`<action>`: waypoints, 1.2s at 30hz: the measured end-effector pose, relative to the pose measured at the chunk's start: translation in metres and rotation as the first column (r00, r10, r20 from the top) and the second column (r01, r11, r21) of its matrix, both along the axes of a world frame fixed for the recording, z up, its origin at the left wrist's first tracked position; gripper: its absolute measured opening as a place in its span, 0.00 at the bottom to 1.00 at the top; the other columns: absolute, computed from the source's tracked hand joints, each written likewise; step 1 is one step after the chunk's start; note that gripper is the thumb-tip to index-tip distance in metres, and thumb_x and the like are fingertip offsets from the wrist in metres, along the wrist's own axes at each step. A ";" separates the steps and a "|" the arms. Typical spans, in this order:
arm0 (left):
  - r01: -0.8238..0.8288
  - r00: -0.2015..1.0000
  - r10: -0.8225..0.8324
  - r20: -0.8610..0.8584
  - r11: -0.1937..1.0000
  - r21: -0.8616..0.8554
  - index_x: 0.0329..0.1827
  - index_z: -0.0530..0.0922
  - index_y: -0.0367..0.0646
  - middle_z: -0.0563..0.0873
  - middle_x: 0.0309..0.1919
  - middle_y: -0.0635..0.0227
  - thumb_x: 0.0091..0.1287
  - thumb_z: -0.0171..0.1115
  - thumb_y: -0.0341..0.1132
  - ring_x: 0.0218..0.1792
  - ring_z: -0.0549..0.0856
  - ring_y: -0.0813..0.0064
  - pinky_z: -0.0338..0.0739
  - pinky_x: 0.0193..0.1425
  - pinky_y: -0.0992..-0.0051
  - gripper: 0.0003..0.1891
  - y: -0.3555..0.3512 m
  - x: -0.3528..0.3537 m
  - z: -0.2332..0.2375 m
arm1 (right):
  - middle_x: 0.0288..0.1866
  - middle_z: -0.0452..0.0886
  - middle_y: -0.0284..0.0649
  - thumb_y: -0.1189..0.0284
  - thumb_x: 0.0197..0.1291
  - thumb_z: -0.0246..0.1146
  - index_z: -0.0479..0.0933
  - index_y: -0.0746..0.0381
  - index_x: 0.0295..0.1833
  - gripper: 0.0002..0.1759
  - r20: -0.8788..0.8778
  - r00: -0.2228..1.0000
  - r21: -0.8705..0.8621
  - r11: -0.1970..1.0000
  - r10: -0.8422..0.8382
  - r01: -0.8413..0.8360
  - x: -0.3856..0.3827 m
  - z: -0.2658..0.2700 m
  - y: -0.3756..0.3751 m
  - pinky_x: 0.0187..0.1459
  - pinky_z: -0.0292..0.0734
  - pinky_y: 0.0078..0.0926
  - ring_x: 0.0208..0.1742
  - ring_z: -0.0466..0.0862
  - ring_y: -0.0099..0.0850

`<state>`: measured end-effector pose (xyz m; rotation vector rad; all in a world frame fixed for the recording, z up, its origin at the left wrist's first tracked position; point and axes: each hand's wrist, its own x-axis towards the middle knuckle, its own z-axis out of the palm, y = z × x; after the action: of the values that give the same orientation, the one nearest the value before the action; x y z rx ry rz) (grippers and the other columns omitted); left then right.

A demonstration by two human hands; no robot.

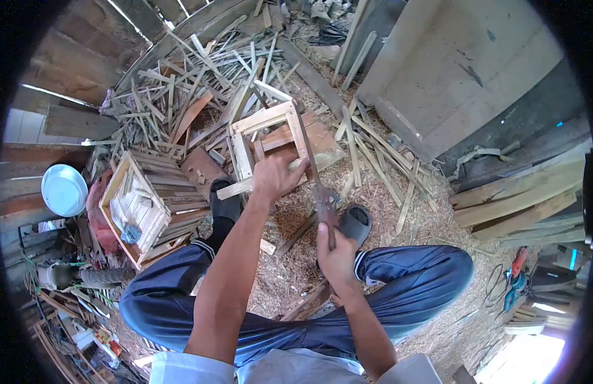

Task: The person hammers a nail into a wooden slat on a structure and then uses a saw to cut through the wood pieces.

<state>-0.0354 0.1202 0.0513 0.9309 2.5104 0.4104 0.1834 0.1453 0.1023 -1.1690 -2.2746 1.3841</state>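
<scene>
My left hand (pixel 275 178) is closed over a pale wooden strip (pixel 236 189) at the near side of a small rectangular wooden frame (pixel 264 118). The strip sticks out past the frame on the left. My right hand (pixel 338 256) is wrapped round the near end of a long, dark handsaw (pixel 314 169). Its narrow length points away from me along the frame's right side, close to my left fingertips. I cannot make out its teeth, or whether it touches the wood.
Beyond the frame lies a heap of thin wooden offcuts (pixel 181 96). A slatted wooden crate (pixel 143 198) holding plastic stands at left, near a light blue basin (pixel 64 190). Large boards (pixel 463 70) lean at right. Sawdust covers the floor around my sandals (pixel 355 224).
</scene>
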 end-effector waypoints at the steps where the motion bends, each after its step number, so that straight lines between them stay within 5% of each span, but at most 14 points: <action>1: 0.032 0.996 -0.026 -0.085 0.996 0.078 0.47 0.86 0.48 0.88 0.37 0.52 0.67 0.52 0.62 0.41 0.87 0.51 0.81 0.50 0.57 0.27 -0.002 0.002 0.000 | 0.27 0.79 0.56 0.67 0.66 0.62 0.79 0.66 0.33 0.13 0.094 0.995 -0.016 1.000 0.018 -0.016 -0.004 0.003 -0.001 0.27 0.76 0.42 0.29 0.83 0.53; 8: 0.020 0.991 -0.016 -0.133 0.999 0.026 0.47 0.86 0.50 0.88 0.37 0.51 0.68 0.51 0.63 0.40 0.88 0.52 0.82 0.49 0.58 0.28 0.000 0.004 0.000 | 0.20 0.77 0.54 0.64 0.68 0.60 0.78 0.67 0.29 0.18 -0.064 0.998 0.116 0.993 -0.004 0.011 0.033 0.012 -0.016 0.25 0.74 0.42 0.24 0.81 0.54; 10: 0.025 0.999 -0.026 -0.033 0.999 -0.032 0.46 0.86 0.49 0.88 0.36 0.50 0.68 0.49 0.65 0.39 0.88 0.52 0.82 0.46 0.57 0.30 0.001 0.003 -0.002 | 0.17 0.74 0.52 0.64 0.70 0.58 0.76 0.69 0.28 0.21 0.003 1.000 -0.062 0.998 -0.007 0.007 0.013 0.005 0.001 0.23 0.70 0.39 0.17 0.78 0.46; 11: 0.030 0.999 -0.031 -0.029 0.999 -0.018 0.46 0.86 0.49 0.88 0.36 0.50 0.68 0.48 0.66 0.39 0.88 0.51 0.82 0.46 0.57 0.31 0.001 0.003 0.001 | 0.14 0.63 0.40 0.61 0.73 0.55 0.71 0.69 0.26 0.26 -0.017 0.999 -0.161 0.987 -0.033 0.030 0.007 0.008 0.009 0.21 0.62 0.29 0.19 0.64 0.19; 14: -0.006 1.000 0.006 -0.025 1.000 0.015 0.46 0.85 0.47 0.88 0.35 0.51 0.66 0.48 0.70 0.38 0.88 0.51 0.83 0.45 0.57 0.34 -0.001 0.002 0.001 | 0.13 0.64 0.34 0.59 0.74 0.54 0.70 0.69 0.24 0.28 -0.071 0.997 -0.227 0.974 -0.035 0.018 0.025 0.006 0.010 0.21 0.61 0.29 0.19 0.66 0.18; 16: 0.050 0.988 -0.047 -0.145 0.999 0.015 0.47 0.85 0.48 0.88 0.34 0.51 0.63 0.49 0.72 0.38 0.88 0.51 0.83 0.45 0.56 0.36 -0.002 0.006 0.004 | 0.13 0.67 0.31 0.58 0.74 0.54 0.70 0.68 0.22 0.29 -0.073 0.997 -0.188 0.982 -0.009 -0.005 0.046 0.000 0.008 0.21 0.61 0.30 0.19 0.67 0.18; 20: 0.039 0.998 -0.038 -0.048 0.999 0.027 0.49 0.85 0.48 0.88 0.35 0.49 0.64 0.49 0.71 0.38 0.88 0.50 0.82 0.46 0.56 0.35 -0.003 0.003 -0.003 | 0.13 0.69 0.33 0.58 0.74 0.53 0.71 0.67 0.22 0.29 -0.007 1.000 -0.142 0.990 -0.023 0.022 0.041 -0.002 0.013 0.21 0.61 0.29 0.18 0.70 0.20; 24: 0.057 0.997 -0.054 0.046 0.996 -0.067 0.50 0.85 0.47 0.88 0.38 0.50 0.65 0.48 0.70 0.41 0.88 0.51 0.82 0.48 0.56 0.35 -0.002 -0.001 0.007 | 0.13 0.66 0.45 0.64 0.72 0.57 0.74 0.69 0.27 0.22 -0.008 0.999 -0.156 0.987 -0.037 0.035 0.023 -0.003 0.015 0.21 0.63 0.33 0.15 0.63 0.30; 30: 0.009 1.000 -0.009 -0.001 0.999 0.042 0.50 0.86 0.51 0.88 0.36 0.50 0.66 0.48 0.68 0.42 0.88 0.52 0.82 0.49 0.56 0.32 -0.004 0.001 -0.007 | 0.20 0.75 0.53 0.65 0.68 0.60 0.78 0.68 0.33 0.17 0.052 0.998 -0.048 0.998 0.034 -0.031 0.049 0.005 -0.006 0.24 0.72 0.37 0.21 0.82 0.48; 31: 0.016 1.000 -0.016 0.003 0.999 0.046 0.50 0.86 0.51 0.88 0.36 0.50 0.66 0.48 0.68 0.42 0.88 0.52 0.82 0.49 0.56 0.32 -0.003 0.000 -0.010 | 0.21 0.77 0.54 0.66 0.67 0.62 0.77 0.68 0.32 0.16 0.027 0.999 0.077 0.996 0.044 -0.046 0.047 -0.003 -0.009 0.23 0.73 0.39 0.23 0.82 0.51; 36: -0.014 1.000 0.014 0.002 1.000 0.002 0.52 0.86 0.58 0.88 0.33 0.49 0.66 0.53 0.62 0.39 0.87 0.47 0.82 0.50 0.54 0.25 -0.002 -0.001 -0.010 | 0.19 0.76 0.54 0.66 0.66 0.62 0.75 0.67 0.27 0.18 -0.024 0.999 0.085 0.996 0.032 -0.029 0.019 -0.008 -0.012 0.21 0.71 0.41 0.22 0.80 0.53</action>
<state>-0.0360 0.1181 0.0411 0.9137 2.5166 0.4183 0.2025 0.1334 0.0940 -1.0885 -2.3182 1.2921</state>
